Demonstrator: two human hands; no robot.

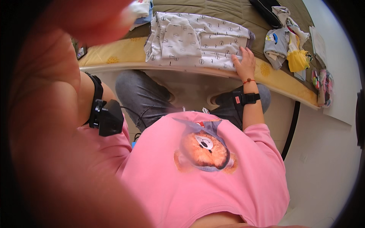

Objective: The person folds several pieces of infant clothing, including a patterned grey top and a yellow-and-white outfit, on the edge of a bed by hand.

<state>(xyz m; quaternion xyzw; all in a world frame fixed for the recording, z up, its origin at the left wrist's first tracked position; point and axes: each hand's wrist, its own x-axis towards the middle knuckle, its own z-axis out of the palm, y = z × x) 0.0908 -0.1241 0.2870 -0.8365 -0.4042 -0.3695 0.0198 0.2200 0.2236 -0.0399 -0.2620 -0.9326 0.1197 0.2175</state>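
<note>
My left hand (51,77) is raised very close to the camera, large and blurred along the left side. How its fingers are set is hard to make out. A white printed garment (196,42) with dark grey trim lies partly folded at the bed's near edge, one section doubled over on top. My right hand (244,61) rests on the right end of this garment, palm down with fingers spread, holding nothing.
The bed has an olive cover (228,8) and a yellow patterned border (114,52). Folded clothes (141,12) lie at upper left; grey and yellow garments (285,45) and a black item (265,12) lie to the right. A plastic-wrapped bundle (325,88) sits at the bed's corner.
</note>
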